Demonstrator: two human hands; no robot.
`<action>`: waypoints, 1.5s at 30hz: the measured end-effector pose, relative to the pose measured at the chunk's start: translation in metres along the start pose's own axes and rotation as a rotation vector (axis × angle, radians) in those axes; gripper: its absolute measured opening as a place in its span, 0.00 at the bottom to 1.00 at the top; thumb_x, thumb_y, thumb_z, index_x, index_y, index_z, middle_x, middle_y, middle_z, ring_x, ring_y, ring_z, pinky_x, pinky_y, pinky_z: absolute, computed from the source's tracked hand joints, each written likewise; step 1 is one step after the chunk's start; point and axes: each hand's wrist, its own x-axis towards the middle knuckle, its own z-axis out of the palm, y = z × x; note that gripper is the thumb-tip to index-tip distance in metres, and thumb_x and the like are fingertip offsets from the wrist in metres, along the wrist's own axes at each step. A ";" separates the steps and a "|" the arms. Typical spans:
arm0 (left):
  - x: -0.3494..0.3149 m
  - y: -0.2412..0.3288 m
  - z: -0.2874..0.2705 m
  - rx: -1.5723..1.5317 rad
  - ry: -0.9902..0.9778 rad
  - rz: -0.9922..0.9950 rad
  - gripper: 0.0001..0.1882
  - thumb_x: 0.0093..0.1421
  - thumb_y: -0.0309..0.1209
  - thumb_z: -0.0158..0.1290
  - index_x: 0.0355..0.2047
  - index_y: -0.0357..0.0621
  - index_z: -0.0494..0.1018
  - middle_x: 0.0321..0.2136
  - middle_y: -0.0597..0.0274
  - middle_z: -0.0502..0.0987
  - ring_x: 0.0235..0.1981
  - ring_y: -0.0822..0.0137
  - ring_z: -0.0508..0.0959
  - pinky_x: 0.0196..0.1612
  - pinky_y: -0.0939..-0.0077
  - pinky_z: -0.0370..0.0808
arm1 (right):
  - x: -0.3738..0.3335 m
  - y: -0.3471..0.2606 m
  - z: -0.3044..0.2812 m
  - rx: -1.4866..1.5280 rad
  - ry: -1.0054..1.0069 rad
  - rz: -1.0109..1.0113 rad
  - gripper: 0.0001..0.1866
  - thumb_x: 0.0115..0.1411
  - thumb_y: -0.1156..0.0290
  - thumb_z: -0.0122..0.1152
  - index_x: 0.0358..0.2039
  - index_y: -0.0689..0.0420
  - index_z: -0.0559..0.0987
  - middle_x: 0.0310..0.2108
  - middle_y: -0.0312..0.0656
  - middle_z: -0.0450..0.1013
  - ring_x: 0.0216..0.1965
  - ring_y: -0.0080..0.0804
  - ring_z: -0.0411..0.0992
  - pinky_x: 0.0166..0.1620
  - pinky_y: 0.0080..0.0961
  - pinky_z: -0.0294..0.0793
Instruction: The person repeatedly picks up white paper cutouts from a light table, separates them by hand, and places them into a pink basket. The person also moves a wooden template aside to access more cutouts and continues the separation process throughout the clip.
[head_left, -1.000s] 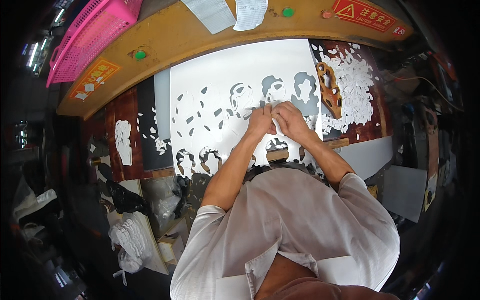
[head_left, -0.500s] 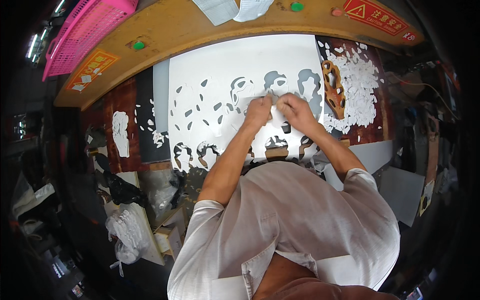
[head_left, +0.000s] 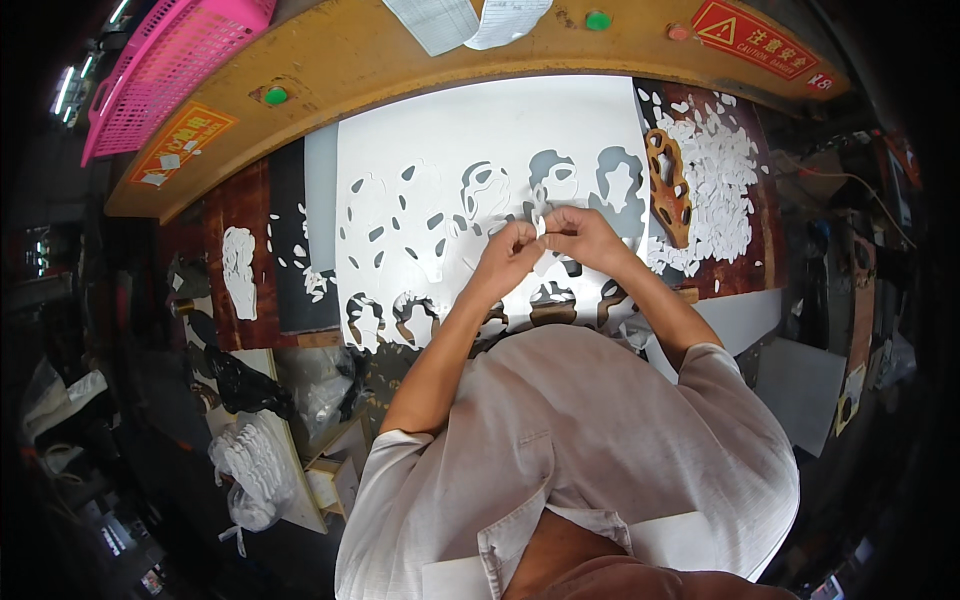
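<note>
A white sheet (head_left: pixel 480 120) with rows of die-cut outlines and holes lies in front of me; grey and dark surfaces show through the gaps. My left hand (head_left: pixel 510 258) and my right hand (head_left: pixel 586 240) meet over its middle, fingers pinched together. Between their fingertips is a small white cut piece (head_left: pixel 541 228), partly hidden by the fingers. An orange-brown cutting die (head_left: pixel 669 188), foot-shaped with several openings, rests to the right of the sheet.
Beyond the die spreads a heap of small white scraps (head_left: pixel 718 190). A stack of white cut pieces (head_left: pixel 239 272) lies at the left. A yellow machine beam (head_left: pixel 350 78) with green buttons spans the far side, a pink basket (head_left: pixel 170 70) on its left. Bagged white pieces (head_left: pixel 255 465) sit lower left.
Both hands have moved slightly nearer to me, drawing the small white piece up between their fingertips. The die and scrap heap stay in place.
</note>
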 end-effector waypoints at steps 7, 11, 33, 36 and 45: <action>-0.007 -0.002 -0.004 0.333 0.076 0.054 0.09 0.66 0.26 0.57 0.44 0.36 0.75 0.29 0.59 0.79 0.33 0.70 0.78 0.41 0.71 0.77 | 0.008 -0.004 0.001 -0.402 -0.047 -0.077 0.08 0.63 0.71 0.65 0.36 0.63 0.78 0.30 0.42 0.77 0.31 0.34 0.76 0.38 0.36 0.78; -0.002 -0.001 -0.001 0.360 0.091 0.065 0.09 0.65 0.25 0.56 0.44 0.35 0.77 0.29 0.58 0.79 0.33 0.69 0.79 0.41 0.70 0.77 | 0.017 -0.008 -0.009 -0.826 0.036 -0.421 0.07 0.62 0.72 0.62 0.37 0.61 0.76 0.35 0.52 0.77 0.34 0.55 0.78 0.41 0.46 0.80; 0.004 -0.005 -0.016 0.216 0.085 -0.127 0.10 0.65 0.27 0.54 0.43 0.33 0.78 0.30 0.65 0.78 0.31 0.75 0.76 0.35 0.74 0.76 | 0.060 -0.033 -0.023 -0.819 -0.243 -0.437 0.08 0.60 0.77 0.62 0.40 0.57 0.81 0.35 0.47 0.77 0.39 0.47 0.78 0.43 0.43 0.77; 0.005 -0.016 -0.012 0.181 0.107 -0.079 0.09 0.65 0.26 0.54 0.42 0.33 0.77 0.29 0.64 0.78 0.31 0.74 0.75 0.34 0.73 0.73 | 0.044 -0.034 -0.021 -0.559 -0.298 -0.165 0.13 0.61 0.79 0.66 0.47 0.58 0.82 0.30 0.42 0.73 0.31 0.39 0.73 0.39 0.35 0.75; 0.013 -0.014 -0.006 0.413 0.147 0.081 0.09 0.68 0.31 0.58 0.40 0.35 0.78 0.29 0.56 0.81 0.30 0.65 0.79 0.37 0.67 0.76 | 0.028 -0.026 -0.006 -0.522 -0.123 -0.221 0.09 0.66 0.74 0.63 0.46 0.58 0.85 0.37 0.50 0.82 0.39 0.42 0.80 0.46 0.36 0.79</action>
